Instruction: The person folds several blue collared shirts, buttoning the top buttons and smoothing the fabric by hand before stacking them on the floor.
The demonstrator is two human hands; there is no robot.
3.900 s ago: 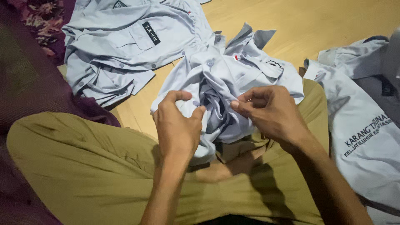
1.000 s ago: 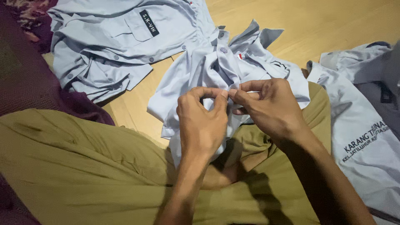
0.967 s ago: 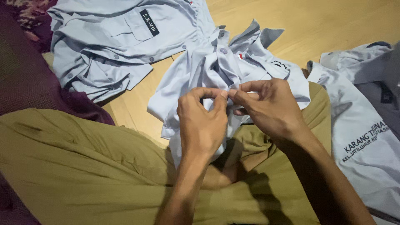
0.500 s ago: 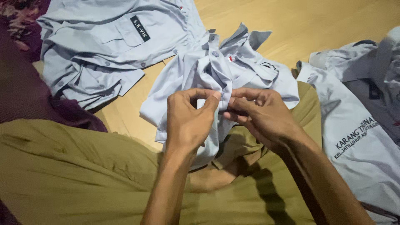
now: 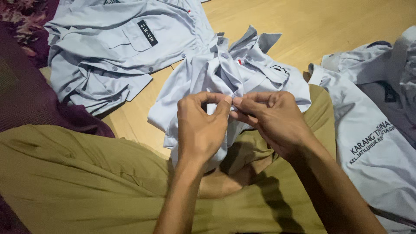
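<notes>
Pinching a fold of the light blue shirt (image 5: 242, 73) between left hand (image 5: 200, 125) and right hand (image 5: 271, 119), above olive trousers (image 5: 86, 182)

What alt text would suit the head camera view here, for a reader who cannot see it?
Both hands, left hand and right hand, pinch a crumpled light grey button-up shirt together over the person's olive trousers. A second grey shirt lies upper left on the wooden floor, and a printed grey shirt lies at right.

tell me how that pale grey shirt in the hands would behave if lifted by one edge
The pale grey shirt would probably go floppy: it already lies crumpled in soft folds. It looks thin, so likely light. Its pinched edge between both hands bends freely, so the rest would likely dangle.
</notes>
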